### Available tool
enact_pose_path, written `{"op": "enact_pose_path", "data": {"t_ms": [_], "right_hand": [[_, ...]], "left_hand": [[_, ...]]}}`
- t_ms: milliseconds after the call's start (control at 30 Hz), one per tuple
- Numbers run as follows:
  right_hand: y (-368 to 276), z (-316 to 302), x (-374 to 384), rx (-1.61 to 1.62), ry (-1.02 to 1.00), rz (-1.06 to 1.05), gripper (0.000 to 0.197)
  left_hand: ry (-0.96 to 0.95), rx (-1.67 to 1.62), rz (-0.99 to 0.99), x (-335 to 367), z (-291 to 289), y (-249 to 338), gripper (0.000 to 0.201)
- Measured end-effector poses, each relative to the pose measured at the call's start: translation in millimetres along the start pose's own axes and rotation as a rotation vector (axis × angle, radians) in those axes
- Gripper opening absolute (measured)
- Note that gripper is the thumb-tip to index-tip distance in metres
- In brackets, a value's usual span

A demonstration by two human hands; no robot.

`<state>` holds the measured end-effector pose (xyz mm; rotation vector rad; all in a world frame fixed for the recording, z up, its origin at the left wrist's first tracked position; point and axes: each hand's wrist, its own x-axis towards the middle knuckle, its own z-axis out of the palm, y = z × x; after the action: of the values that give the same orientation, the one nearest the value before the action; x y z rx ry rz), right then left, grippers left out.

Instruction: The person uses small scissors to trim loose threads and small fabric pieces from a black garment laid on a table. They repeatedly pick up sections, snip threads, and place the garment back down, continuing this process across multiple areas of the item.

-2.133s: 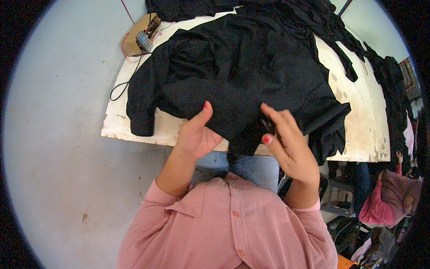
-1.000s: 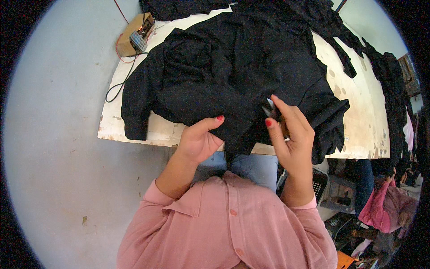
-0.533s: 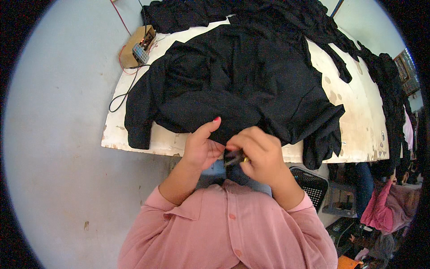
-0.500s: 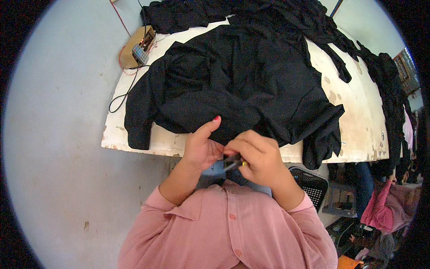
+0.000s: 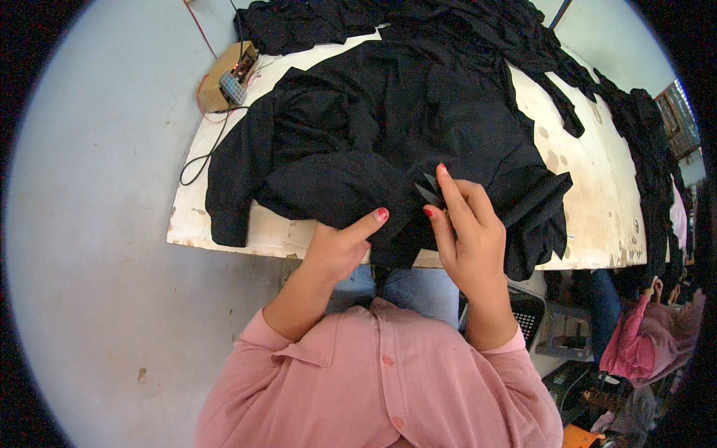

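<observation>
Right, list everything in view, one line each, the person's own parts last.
black garment: one, black, spread over the table's near half.
more black cloth: a heap, black, along the far edge and trailing down the right side.
table: one, off-white and stained, centre.
small box: one, tan, with wires, far left corner.
snips: one small dark pair, at the garment's near edge.
crate: one, dark, under the table.
left hand: pressing on the garment's hem.
right hand: holding the snips.

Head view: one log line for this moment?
left hand: on black garment | right hand: small dark tool in fingers | white table
</observation>
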<state>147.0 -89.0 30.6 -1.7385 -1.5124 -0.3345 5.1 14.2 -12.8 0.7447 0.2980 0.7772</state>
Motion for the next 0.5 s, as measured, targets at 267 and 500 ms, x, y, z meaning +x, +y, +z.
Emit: {"op": "enact_pose_path", "data": {"t_ms": [267, 500], "right_hand": [[-1, 13, 1, -0.001, 0.116, -0.092, 0.044], [-6, 18, 7, 0.048, 0.127, -0.126, 0.042]], "left_hand": [[-0.046, 0.079, 0.003, -3, -3, -3, 0.034], [0.022, 0.251, 0.076, -1, -11, -15, 0.027]]}}
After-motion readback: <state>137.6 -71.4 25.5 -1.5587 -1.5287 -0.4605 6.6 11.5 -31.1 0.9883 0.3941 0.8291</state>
